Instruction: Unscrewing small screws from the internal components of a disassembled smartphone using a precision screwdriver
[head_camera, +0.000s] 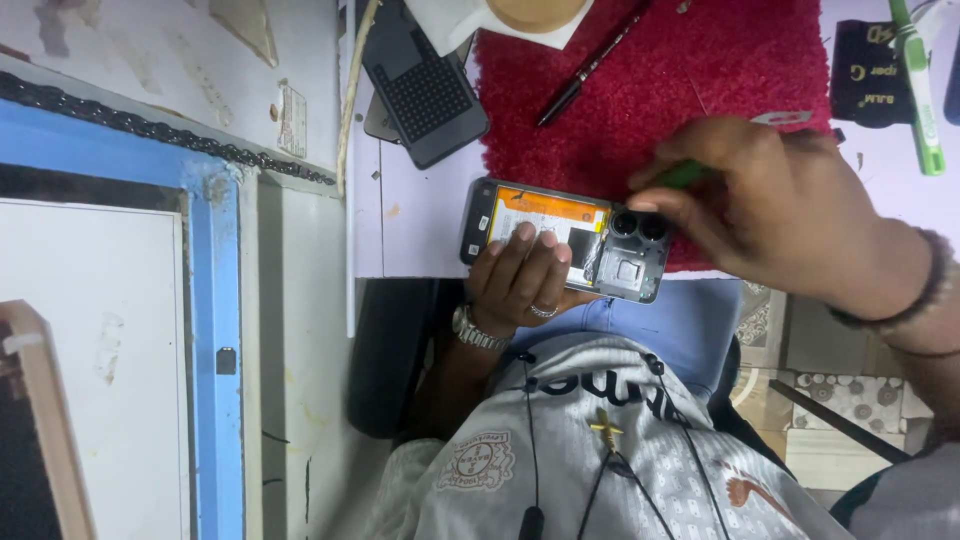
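Note:
An opened phone (560, 215) with its back cover off lies at the near edge of the pale table (410, 210). It shows an orange-labelled battery and a dark camera module. My left hand (515, 280), with a wristwatch and a ring, holds the phone from below, fingers resting on the battery. My right hand (790, 215), with a dark bracelet at the wrist, comes in from the right. It grips a thin green tool (685, 175) whose tip is at the phone's camera end.
A red fuzzy mat (690, 70) lies under the phone's right end, with a black pen (590, 65) on it. A black phone cover (425, 85) lies at the back. A green-and-white tool (920, 90) and a black pouch (875, 75) lie at right. A blue-framed panel (215, 330) stands left.

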